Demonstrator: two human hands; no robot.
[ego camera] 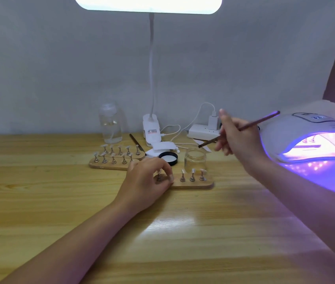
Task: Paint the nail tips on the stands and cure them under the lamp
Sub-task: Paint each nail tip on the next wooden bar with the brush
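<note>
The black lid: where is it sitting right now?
In the head view the black lid lies flat on the table near the centre, just left of the open glass jar and just behind the left hand.

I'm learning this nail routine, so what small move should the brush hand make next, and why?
Probably bring the brush down to the open jar. The right hand holds it raised above the table, tip aimed toward the jar, while the left hand steadies a nail stand on the near board.
</note>
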